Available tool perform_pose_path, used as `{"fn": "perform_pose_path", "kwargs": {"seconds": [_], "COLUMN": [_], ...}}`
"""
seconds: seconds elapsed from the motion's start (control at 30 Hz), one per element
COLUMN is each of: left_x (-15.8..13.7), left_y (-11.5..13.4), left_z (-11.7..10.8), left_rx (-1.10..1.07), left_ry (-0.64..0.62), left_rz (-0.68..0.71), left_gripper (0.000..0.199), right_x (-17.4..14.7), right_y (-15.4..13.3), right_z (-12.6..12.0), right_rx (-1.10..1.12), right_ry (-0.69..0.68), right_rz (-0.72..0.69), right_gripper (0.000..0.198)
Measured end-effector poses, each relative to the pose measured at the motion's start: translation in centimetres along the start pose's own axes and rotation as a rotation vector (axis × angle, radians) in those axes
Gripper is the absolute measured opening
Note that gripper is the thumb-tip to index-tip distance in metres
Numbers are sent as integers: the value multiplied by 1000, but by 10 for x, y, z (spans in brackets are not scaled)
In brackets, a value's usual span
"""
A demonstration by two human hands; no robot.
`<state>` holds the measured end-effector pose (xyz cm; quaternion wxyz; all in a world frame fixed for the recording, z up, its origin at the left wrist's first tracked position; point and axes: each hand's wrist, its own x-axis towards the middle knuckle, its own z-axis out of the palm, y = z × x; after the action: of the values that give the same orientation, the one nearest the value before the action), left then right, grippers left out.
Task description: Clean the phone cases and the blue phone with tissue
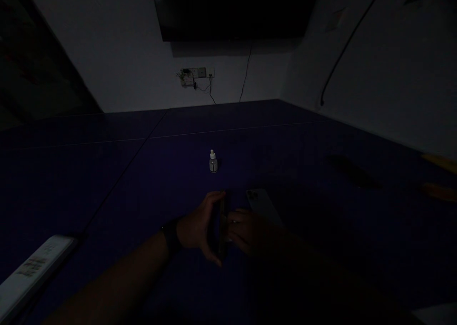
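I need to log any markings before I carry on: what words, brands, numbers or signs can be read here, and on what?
No text can be read in this dark view.
Bottle: label mark too small to read.
White bar: marks too blurred to read.
Phone: no brand legible.
Thin item in the left hand: too dark to tell.
Screen: no lettering legible.

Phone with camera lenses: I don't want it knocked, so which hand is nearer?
Right. The right hand is close beside the phone, at its left in the picture; the left hand is farther left, holding a thin item.
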<state>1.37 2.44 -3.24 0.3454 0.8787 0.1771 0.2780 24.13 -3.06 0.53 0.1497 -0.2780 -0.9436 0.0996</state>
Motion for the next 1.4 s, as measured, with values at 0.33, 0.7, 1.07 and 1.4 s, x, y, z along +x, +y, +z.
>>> {"fn": "perform_pose_path", "kwargs": {"seconds": [0.33,0.7,1.07,1.4], "left_x": [0,1,0,0], "left_y": [3,3,-6,-6], "left_z": [1,-1,2,0], "left_rx": [10,6,8,-9], "left_ry": [0,2,18,15], "left_rz": [7,-10,31,22], "left_gripper": [158,154,156,155], "right_x": [14,29,27,35], "right_y": [11,18,1,-1], "right_z": [20,16,6,4], "right_rx": [190,53,155,232], "right_ry": [133,98,-13,-14], "right_rz": [187,196,306,463], "right_gripper": [19,19,14,8]}}
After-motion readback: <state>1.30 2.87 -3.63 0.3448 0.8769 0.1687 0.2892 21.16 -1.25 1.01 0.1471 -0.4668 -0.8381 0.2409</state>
